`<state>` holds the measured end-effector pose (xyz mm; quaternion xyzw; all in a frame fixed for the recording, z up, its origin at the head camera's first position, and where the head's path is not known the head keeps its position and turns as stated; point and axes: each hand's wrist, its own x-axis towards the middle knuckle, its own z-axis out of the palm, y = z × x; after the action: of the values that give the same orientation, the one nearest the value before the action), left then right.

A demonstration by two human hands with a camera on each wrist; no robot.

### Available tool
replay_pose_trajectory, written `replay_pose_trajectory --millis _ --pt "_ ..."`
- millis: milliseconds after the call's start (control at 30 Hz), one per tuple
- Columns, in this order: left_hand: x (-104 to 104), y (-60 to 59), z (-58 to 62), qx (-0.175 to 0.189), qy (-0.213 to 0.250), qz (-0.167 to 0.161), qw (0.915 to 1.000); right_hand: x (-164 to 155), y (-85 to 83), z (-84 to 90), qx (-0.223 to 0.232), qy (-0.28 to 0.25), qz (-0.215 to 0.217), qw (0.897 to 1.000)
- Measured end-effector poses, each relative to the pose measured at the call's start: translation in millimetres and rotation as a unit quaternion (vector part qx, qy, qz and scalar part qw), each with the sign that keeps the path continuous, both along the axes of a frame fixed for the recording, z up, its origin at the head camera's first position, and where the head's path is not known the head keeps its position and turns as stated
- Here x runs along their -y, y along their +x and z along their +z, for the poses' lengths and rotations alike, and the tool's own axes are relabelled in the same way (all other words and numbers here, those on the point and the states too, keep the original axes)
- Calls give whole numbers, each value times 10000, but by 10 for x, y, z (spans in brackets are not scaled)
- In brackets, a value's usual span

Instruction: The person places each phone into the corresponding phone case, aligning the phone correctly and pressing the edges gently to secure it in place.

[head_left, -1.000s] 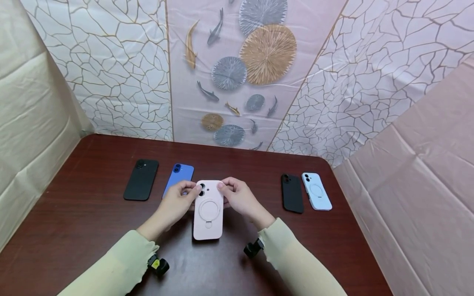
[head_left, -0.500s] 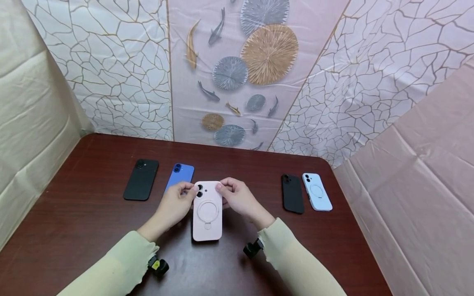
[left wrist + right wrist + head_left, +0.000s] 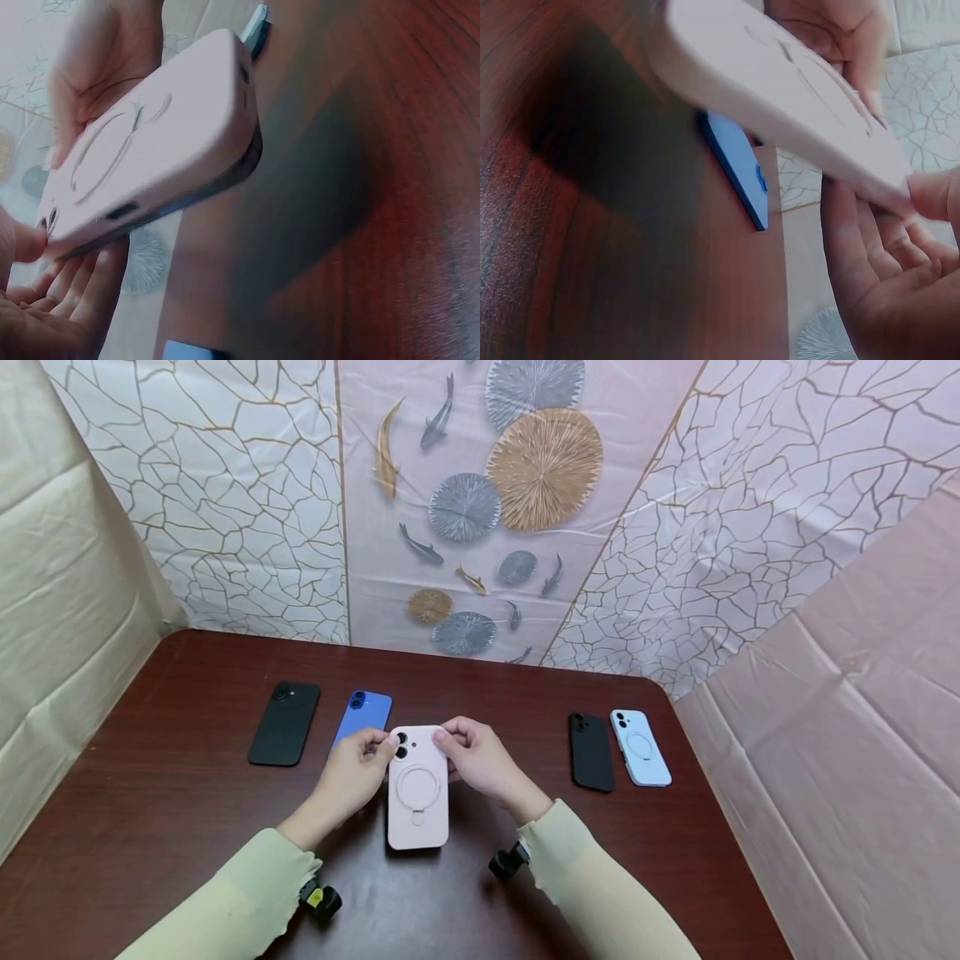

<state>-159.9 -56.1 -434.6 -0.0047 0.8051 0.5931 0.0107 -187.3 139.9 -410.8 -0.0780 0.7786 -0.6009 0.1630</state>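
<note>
Both hands hold a phone in a pale pink case [image 3: 417,814] off the table, its back turned up. Camera lenses show through the cutout, and a ring stand outline marks the middle. My left hand [image 3: 352,777] pinches the upper left corner by the cameras, thumb on top and fingers beneath. The upper right corner is pinched by my right hand [image 3: 486,764] in the same way. In the left wrist view a dark rim runs along the underside of the pink case [image 3: 187,112]. Fingers of the right hand [image 3: 885,262] lie under the case in the right wrist view.
A blue phone [image 3: 363,714] lies just behind the left hand, partly covered by it. Left of it is a black phone [image 3: 285,724]. On the right lie a black phone [image 3: 592,752] and a light blue cased phone [image 3: 642,748]. Patterned cloth [image 3: 247,510] hangs behind the table [image 3: 187,793].
The pink-cased phone has shifted slightly left with the hands, and its lower end sits a little nearer. The grip looks the same and the other phones stay put.
</note>
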Motion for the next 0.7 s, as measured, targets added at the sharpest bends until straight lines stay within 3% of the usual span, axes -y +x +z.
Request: replay_pose_trajectory --millis 167,400,700 --pt "-9 -29 57 268 542 -155 9980 -13 6 7 -126 62 -140 9998" --pt "-20 -46 100 -109 -69 71 9999 -27 11 15 -220 66 77 9997" --pt "-51 -38 56 -430 -224 115 9988 -41 -13 -12 15 156 164 9997"
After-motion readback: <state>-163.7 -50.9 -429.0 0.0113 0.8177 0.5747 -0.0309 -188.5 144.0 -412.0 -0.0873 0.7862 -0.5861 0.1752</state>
